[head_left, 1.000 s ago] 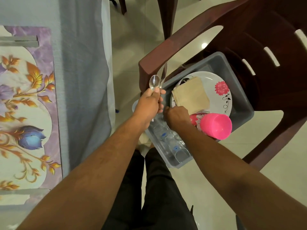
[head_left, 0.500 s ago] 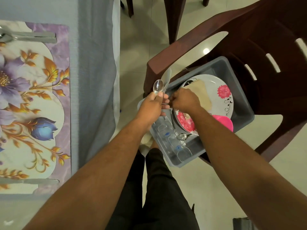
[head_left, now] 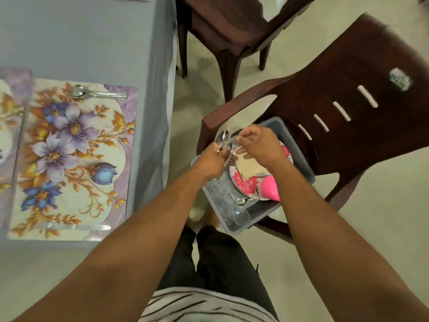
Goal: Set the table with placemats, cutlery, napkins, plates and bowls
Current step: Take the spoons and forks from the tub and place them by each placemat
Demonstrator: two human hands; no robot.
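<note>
Left hand (head_left: 210,162) clamped on spoon (head_left: 222,138) and knife | right hand (head_left: 257,145) pinching fork, 3 o'clock | steel: stiff, light, slippery; best gripped mid-handle

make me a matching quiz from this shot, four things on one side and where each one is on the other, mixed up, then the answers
Things:
1. spoon
2. pink cup
3. knife
4. grey tub

Places:
A. on the brown chair's seat
B. on the near edge of the floral placemat
C. in the left hand
D. in the tub, on the flowered plate

Pairs: 1-C, 2-D, 3-B, 4-A
</note>
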